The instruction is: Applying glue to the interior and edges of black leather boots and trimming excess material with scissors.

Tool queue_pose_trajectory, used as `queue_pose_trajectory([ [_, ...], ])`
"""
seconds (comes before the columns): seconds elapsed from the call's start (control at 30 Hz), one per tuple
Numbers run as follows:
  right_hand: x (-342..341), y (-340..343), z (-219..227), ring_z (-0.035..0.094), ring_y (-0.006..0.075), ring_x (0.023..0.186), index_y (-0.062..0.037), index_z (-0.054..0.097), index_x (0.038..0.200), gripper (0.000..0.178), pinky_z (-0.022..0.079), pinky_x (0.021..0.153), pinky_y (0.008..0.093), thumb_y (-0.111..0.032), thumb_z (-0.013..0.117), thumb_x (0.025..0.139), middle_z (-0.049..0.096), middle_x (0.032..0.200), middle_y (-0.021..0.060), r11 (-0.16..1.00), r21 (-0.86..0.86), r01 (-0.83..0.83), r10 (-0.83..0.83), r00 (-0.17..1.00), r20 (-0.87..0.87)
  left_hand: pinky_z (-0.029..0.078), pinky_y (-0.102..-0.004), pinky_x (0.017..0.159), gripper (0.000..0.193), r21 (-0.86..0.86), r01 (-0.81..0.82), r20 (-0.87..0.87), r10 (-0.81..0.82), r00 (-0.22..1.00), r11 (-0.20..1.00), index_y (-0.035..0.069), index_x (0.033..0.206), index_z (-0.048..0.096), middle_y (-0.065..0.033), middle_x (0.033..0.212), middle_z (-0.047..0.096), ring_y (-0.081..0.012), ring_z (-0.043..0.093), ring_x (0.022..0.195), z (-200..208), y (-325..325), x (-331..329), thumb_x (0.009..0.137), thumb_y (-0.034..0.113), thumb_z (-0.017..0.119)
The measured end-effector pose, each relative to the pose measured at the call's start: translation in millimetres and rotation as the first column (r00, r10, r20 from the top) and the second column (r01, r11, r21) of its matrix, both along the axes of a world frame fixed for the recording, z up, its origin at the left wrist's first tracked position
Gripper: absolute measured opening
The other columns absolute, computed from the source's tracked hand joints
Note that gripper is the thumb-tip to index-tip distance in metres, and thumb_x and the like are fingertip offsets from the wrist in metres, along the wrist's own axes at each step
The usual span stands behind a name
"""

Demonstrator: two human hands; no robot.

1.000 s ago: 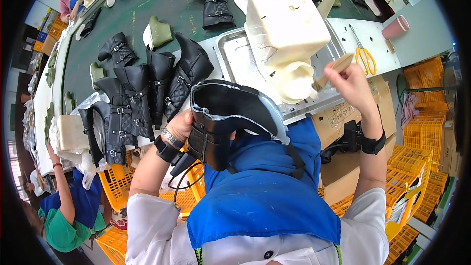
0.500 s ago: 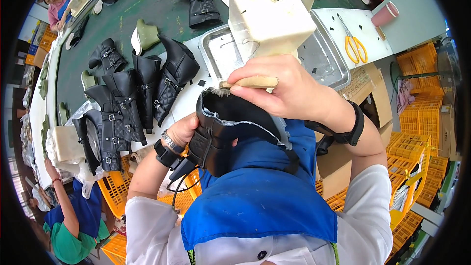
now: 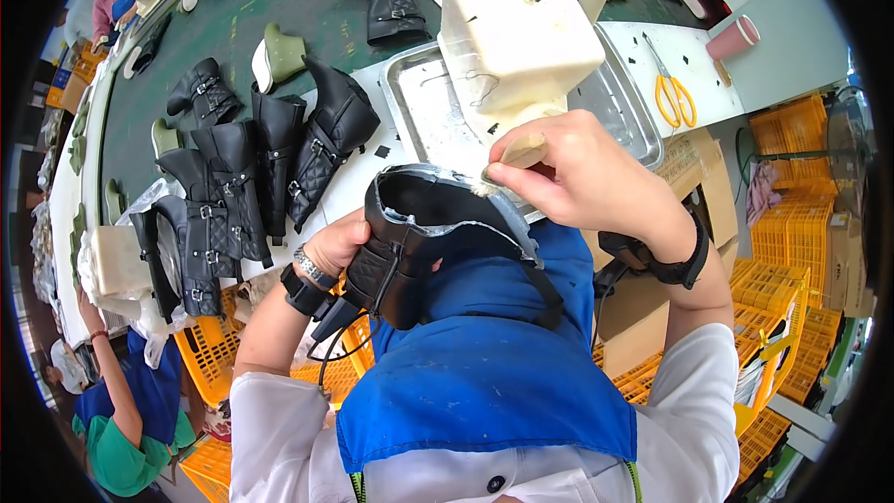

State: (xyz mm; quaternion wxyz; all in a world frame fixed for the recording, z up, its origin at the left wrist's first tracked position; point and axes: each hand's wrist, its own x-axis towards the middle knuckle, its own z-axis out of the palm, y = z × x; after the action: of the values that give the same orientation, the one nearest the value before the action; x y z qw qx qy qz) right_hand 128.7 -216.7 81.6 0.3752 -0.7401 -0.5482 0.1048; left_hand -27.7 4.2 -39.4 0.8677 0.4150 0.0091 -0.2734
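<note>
My left hand (image 3: 338,247) is wrapped round the side of a black quilted boot (image 3: 391,265), its fingers partly hidden behind the shaft. The boot's opening faces up, and a whitish film coats its frayed rim. My right hand (image 3: 591,172) pinches a short wooden-handled brush (image 3: 521,151). The pale bristles are at the far right part of the rim; whether they touch it I cannot tell. The lower part of the boot rests against my blue apron (image 3: 494,382).
A metal tray (image 3: 402,84) bears a pale block-shaped container (image 3: 517,23). Orange-handled scissors (image 3: 674,98) and a pink cup (image 3: 734,37) lie to the right. Several black boots (image 3: 321,144) crowd the left. Orange crates (image 3: 768,307) flank me. Two other people work on the left.
The brush in my right hand has moved right along the boot's rim, from its left end, and its handle has turned. The boot has shifted slightly left, still held in my left hand.
</note>
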Motion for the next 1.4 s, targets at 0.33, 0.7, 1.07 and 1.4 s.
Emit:
queue_pose_trajectory([
  [0.33, 1, 21, -10, 0.058, 0.0324, 0.057, 0.0018, 0.059, 0.074, 0.014, 0.045, 0.052, 0.0363, -0.011, 0.064, 0.076, 0.057, 0.061, 0.0162, 0.980, 0.169, -0.106, 0.111, 0.994, -0.019, 0.047, -0.0412, 0.082, 0.091, -0.043, 0.036, -0.013, -0.036, 0.999, 0.998, -0.004, 0.121, 0.045, -0.0223, 0.103, 0.058, -0.0312, 0.059, 0.093, -3, -2, 5, 0.064, 0.064, 0.065],
  [0.7, -6, 23, -27, 0.062, 0.0233, 0.064, -0.0023, 0.064, 0.094, 0.021, 0.049, 0.057, 0.0282, -0.003, 0.069, 0.073, 0.062, 0.076, 0.0093, 0.916, 0.282, -0.287, 0.264, 0.957, 0.118, 0.047, -0.0415, 0.085, 0.090, -0.090, 0.111, -0.004, -0.111, 0.994, 0.990, -0.004, 0.120, 0.046, -0.0230, 0.106, 0.058, -0.0326, 0.058, 0.096, -10, -8, -1, 0.063, 0.062, 0.067],
  [1.07, 10, -13, -12, 0.059, 0.0106, 0.065, 0.0013, 0.062, 0.096, 0.015, 0.046, 0.057, 0.0222, -0.009, 0.055, 0.087, 0.063, 0.074, 0.0063, 0.891, 0.348, 0.291, -0.110, 0.883, -0.456, 0.044, -0.0391, 0.090, 0.095, 0.112, -0.183, 0.115, 0.170, 0.979, 0.977, -0.005, 0.128, 0.038, -0.0199, 0.117, 0.053, -0.0292, 0.055, 0.103, -4, 29, -15, 0.062, 0.054, 0.073],
  [1.4, 34, -59, -60, 0.054, 0.0200, 0.047, 0.0040, 0.063, 0.077, 0.023, 0.041, 0.046, 0.0296, -0.018, 0.062, 0.081, 0.057, 0.057, 0.0144, 0.834, -0.053, 0.549, -0.551, 0.828, -0.100, 0.046, -0.0419, 0.090, 0.093, -0.379, -0.675, 0.023, 0.736, 0.677, 0.633, -0.003, 0.127, 0.036, -0.0201, 0.120, 0.048, -0.0310, 0.048, 0.111, 17, 14, 8, 0.071, 0.069, 0.053],
])
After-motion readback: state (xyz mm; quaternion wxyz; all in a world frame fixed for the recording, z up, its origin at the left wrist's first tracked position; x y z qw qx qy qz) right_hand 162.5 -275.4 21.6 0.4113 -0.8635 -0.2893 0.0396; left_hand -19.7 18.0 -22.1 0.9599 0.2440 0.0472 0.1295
